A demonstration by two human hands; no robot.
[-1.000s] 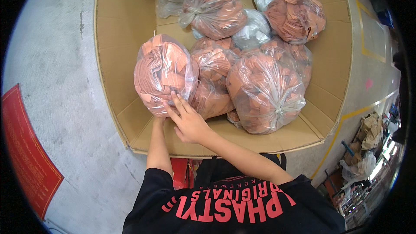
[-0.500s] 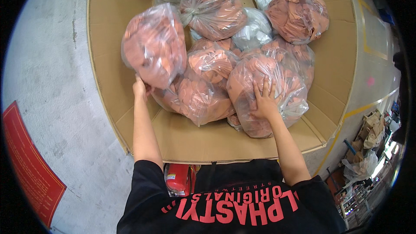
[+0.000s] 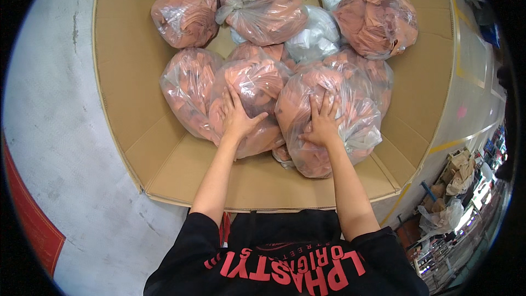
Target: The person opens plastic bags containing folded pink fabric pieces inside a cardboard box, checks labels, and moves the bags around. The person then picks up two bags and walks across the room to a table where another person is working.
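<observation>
Several clear plastic bags packed with flat orange-pink pieces lie in a large cardboard box (image 3: 241, 189). My left hand (image 3: 238, 118) rests with spread fingers on the near middle bag (image 3: 257, 87). Right of it, my right hand (image 3: 324, 118) lies flat, fingers apart, on another near bag (image 3: 301, 96). Neither hand grips anything. To the left of my left hand leans a bag (image 3: 189, 85), and behind it sits one more bag (image 3: 186, 16). A knotted bag (image 3: 266, 8) is at the back middle, and a further bag (image 3: 378, 19) at the back right.
White-filled bags (image 3: 315, 35) show between and behind the orange-pink ones. The box walls stand around the bags, the near edge in front of my shirt. A red sheet (image 3: 33, 225) is at the left; cluttered goods (image 3: 446, 208) stand beyond the box at the right.
My left hand has let go of the bag at the left and moved right onto the middle bag. A bag now sits at the back left. My right hand stays on its bag.
</observation>
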